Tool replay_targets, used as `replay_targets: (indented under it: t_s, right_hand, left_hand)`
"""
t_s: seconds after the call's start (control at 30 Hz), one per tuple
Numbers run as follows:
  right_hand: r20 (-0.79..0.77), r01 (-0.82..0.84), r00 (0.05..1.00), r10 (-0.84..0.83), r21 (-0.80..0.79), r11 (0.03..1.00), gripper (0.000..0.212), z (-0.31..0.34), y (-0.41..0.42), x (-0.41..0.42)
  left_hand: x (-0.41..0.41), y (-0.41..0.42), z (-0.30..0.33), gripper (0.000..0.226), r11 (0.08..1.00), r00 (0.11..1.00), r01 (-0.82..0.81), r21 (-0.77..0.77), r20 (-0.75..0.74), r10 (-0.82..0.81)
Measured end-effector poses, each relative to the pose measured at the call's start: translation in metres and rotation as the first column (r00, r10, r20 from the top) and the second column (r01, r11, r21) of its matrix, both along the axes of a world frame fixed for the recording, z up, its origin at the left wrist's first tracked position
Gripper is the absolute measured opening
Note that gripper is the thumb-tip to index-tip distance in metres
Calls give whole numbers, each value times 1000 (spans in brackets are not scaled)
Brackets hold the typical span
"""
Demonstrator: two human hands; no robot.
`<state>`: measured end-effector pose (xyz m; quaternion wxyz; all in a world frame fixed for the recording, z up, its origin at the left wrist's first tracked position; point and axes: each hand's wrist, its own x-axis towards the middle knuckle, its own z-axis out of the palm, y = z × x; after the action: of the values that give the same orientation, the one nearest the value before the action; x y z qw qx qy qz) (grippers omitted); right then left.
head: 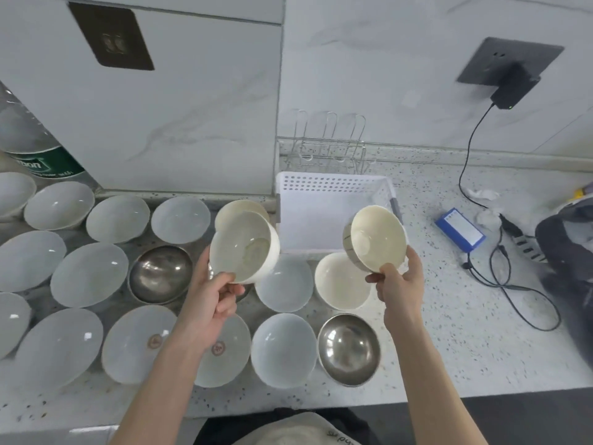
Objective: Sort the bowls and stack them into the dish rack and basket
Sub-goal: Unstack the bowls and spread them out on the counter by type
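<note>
A: Head view: what covered the speckled desk (449, 316)?
B: Bowls, mostly. Pale blue-white bowls (90, 274) lay in rows across the left and middle, with two steel bowls (349, 348) among them and a cream bowl (340, 281) near the front edge of the white basket (333, 187).
A: And the basket itself?
B: It was perforated, sat against the wall and looked bare inside. The wire dish rack (330, 149) stood just behind it with nothing in its slots.
A: What were the hands doing?
B: The left hand (218, 300) had its grip closed on the rim of a white bowl (244, 245), tilted, its hollow facing the camera, above the rows. The right hand (398, 284) pinched the rim of a cream bowl with dark stripes outside (375, 239), raised over the basket's near right corner.
A: Any free room?
B: The desk to the right of the basket was open up to a blue box (460, 234), a black cable (513, 284) and a dark bag (568, 268) at the far right.
</note>
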<state>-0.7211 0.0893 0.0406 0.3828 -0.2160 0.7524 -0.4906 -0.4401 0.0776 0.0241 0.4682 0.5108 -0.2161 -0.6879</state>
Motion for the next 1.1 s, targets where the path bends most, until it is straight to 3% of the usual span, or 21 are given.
replay_targets:
  t_s: [0.23, 0.7, 1.1]
  right_hand:
    - [-155, 17, 988, 1, 117, 993, 65, -17, 53, -91]
    - [-110, -343, 920, 376, 241, 908, 67, -54, 54, -130]
    - [-92, -441, 877, 471, 237, 866, 65, -70, 43, -131]
  left_hand:
    - [-81, 35, -1, 60, 999, 998, -41, 21, -36, 41]
    - [-150, 70, -10, 57, 996, 997, -78, 34, 25, 77]
    - [-161, 83, -17, 57, 984, 988, -145, 101, 71, 138]
